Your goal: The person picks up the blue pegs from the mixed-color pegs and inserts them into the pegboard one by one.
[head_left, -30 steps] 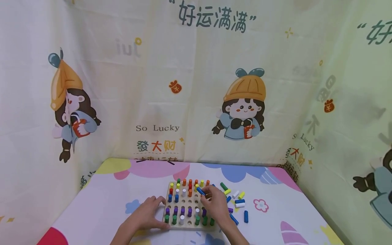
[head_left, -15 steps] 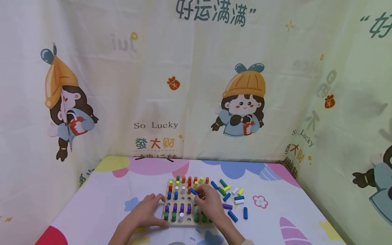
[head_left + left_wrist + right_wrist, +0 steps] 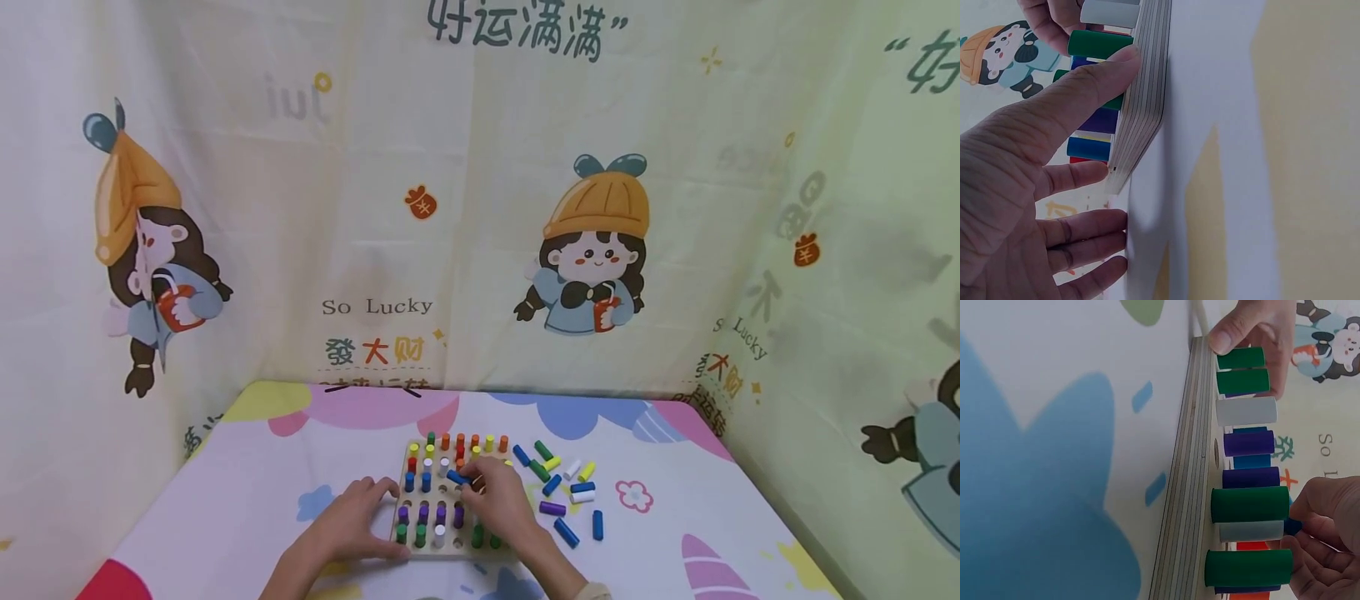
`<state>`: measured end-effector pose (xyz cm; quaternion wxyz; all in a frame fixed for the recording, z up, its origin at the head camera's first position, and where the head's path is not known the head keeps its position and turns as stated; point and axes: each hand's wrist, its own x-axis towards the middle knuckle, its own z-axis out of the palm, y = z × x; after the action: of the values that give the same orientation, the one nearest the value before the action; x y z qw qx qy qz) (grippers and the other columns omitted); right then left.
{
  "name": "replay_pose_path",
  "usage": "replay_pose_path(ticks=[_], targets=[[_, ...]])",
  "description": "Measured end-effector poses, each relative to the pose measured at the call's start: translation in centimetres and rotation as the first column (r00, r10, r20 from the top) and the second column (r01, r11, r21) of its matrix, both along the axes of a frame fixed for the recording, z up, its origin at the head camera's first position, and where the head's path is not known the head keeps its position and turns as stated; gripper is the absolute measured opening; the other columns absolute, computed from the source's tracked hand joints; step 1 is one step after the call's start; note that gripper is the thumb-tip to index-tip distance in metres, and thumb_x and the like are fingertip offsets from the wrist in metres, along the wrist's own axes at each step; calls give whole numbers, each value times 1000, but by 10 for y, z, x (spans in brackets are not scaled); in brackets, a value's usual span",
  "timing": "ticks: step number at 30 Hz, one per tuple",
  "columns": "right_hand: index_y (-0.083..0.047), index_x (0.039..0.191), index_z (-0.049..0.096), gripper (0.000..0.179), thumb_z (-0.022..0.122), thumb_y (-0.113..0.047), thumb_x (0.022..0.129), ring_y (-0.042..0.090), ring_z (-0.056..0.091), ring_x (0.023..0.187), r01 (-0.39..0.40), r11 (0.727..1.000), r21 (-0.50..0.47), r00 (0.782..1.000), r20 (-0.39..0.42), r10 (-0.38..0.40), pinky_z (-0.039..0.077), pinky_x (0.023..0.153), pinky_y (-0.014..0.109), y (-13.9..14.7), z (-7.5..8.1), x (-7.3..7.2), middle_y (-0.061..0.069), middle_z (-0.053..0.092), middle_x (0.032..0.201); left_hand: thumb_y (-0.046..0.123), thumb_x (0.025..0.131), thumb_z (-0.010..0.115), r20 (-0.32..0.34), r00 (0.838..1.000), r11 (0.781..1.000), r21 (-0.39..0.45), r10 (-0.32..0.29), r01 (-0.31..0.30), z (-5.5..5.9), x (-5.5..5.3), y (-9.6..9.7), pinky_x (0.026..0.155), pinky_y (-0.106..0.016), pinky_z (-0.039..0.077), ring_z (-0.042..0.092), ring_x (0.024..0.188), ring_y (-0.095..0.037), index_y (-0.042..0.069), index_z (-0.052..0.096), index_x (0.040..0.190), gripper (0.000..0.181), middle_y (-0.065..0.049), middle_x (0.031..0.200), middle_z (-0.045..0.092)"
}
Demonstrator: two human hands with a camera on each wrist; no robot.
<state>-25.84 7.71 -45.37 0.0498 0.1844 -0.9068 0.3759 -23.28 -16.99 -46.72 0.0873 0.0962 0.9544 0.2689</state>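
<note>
A wooden pegboard lies on the table, with rows of coloured pegs standing in many of its holes. My right hand is over the middle of the board and pinches a blue peg between thumb and fingers. The peg is tilted, its end pointing left, close to bare holes beside two upright blue pegs. My left hand spans the board's left side. Its thumb touches the near left corner and its index finger the left edge, while the other fingers rest near the table. My right hand hides part of the board's right side.
Loose pegs lie right of the board: several blue ones, a purple one, a white one, a yellow one and a green one. A printed cloth hangs behind and beside the patterned table.
My right hand has carried the blue peg left and slightly down across the board, from its right part toward the middle. My left hand stays at the board's left side.
</note>
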Motion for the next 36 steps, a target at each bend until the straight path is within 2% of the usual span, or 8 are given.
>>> replay_pose_path(ticks=[5,14,27,36], targets=[[-9,95,74,7,74,-5,89,6,57,72,2,999,35,1000,12,-2,54,68,22,-4,1,-3,-6,67,84,54,64,93,12,1000,1000,12,-3,3,-2,-2,0,91,-58,53,51,96,-25,20,61,117,70,-6,103,56],[-9,96,75,7,75,-8,90,7,58,73,9,997,78,999,53,-13,55,69,23,-8,1,-8,-6,68,84,57,63,93,-11,1000,1000,9,-9,9,0,-1,-1,92,-58,52,52,97,-25,22,62,119,73,-6,108,57],[-7,98,76,8,74,-6,91,6,55,71,-36,995,89,998,55,31,52,66,19,-12,6,-11,-7,68,84,59,62,93,2,1000,1000,-5,7,-7,2,-2,0,93,-60,52,52,98,-26,22,62,119,75,-7,110,58],[-6,102,75,10,75,-7,92,6,61,74,-32,995,99,997,69,25,57,69,21,-15,6,-11,-4,71,89,57,62,93,-4,1000,1000,-2,-2,2,2,-1,0,92,-58,53,52,96,-25,22,62,118,72,-6,108,57]])
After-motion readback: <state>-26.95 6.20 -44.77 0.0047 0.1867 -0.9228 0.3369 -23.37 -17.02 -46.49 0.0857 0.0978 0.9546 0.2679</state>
